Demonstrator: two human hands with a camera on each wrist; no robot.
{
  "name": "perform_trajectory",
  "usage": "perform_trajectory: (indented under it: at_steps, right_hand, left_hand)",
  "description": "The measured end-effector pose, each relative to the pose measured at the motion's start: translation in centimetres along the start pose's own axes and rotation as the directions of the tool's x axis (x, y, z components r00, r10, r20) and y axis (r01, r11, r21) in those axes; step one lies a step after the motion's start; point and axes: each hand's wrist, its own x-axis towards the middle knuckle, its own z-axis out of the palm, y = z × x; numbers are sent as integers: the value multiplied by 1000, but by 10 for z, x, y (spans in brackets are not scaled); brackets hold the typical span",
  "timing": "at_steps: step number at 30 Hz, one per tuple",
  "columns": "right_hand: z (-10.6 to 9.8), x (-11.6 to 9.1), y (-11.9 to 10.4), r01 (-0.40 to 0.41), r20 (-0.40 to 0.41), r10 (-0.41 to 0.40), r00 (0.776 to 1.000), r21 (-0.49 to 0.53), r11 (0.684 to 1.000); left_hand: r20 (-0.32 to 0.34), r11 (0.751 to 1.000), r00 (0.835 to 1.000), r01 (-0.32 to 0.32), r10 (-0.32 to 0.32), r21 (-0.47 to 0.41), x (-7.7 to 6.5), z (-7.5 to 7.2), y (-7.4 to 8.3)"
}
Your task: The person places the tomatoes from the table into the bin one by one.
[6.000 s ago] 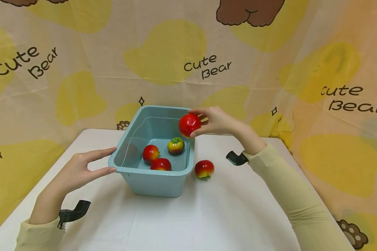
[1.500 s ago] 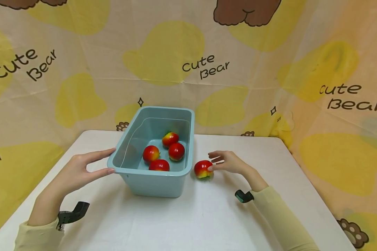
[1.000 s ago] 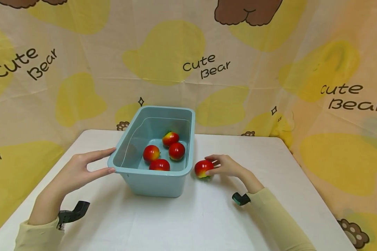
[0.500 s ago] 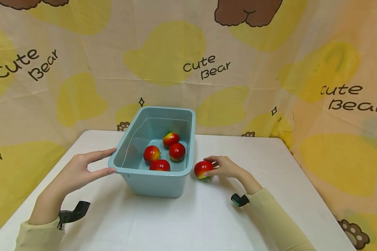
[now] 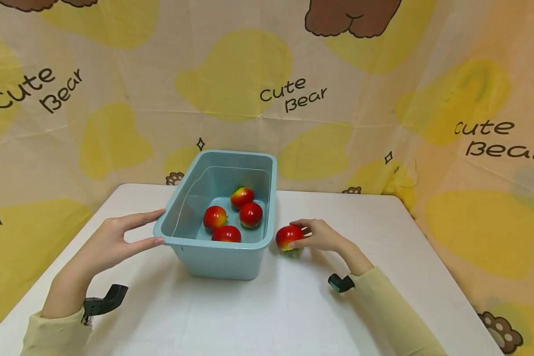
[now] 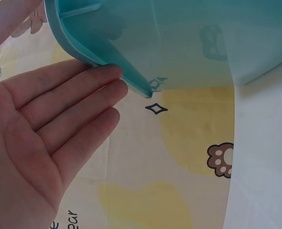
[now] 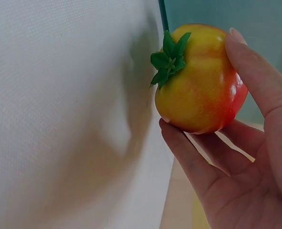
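Observation:
Thumb and fingers of my right hand (image 5: 322, 235) grip a red and yellow tomato (image 5: 289, 237) beside the blue plastic bin (image 5: 222, 260). In the right wrist view the tomato (image 7: 200, 81) shows its yellow underside and green leafy calyx, just off or at the tablecloth; I cannot tell whether it touches. My left hand (image 5: 111, 244) rests fingertips and thumb against the bin's near left corner. The left wrist view shows its fingers (image 6: 79, 100) straight along the rim. Several tomatoes lie inside the bin, among them one (image 5: 250, 214) at the right and one (image 5: 214, 217) at the left.
A white tablecloth (image 5: 267, 321) covers the table under the bin. Behind it hangs a fabric backdrop (image 5: 231, 74) with yellow patches and "Cute Bear" lettering. Black straps with camera mounts (image 5: 104, 300) sit on both wrists.
Six seconds ago my right hand held another tomato over the bin; that one now lies inside. The hand came down to the table's tomato and closed on it. My left hand stayed put.

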Motion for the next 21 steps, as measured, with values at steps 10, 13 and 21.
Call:
perform_trajectory:
  at_steps: [10,13,21]
  right_hand:
    - [-10,-6,-5,39,-20,-39,999,-10,999]
    - [-14,-8,-7,62,-35,-62,997,-13,998]
    - [-24,-13,-12,113,-50,-114,992,-11,994]
  left_hand:
    - [-6,1000,1000,-23,23,5,1,0,-1]
    - [-15,1000,1000,-4,4,-3,1,0,-2]
    - [-23,1000,1000,14,-15,-12,0,1,-1]
